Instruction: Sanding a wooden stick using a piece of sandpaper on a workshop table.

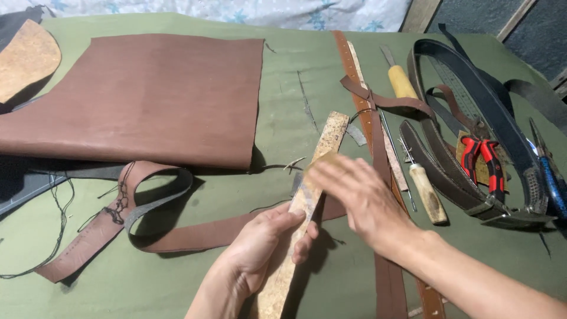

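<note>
Gripping the pale leather strip (307,201) at table centre, the left hand (266,242) clamps its lower part; the right hand (354,198), open at three o'clock, rests fingers on it; loosened, it could slide onto the awl (428,192).

Brown leather sheet (142,97), red-handled pliers (485,162), wooden-handled awl (426,192), dark belts (472,118)
</note>
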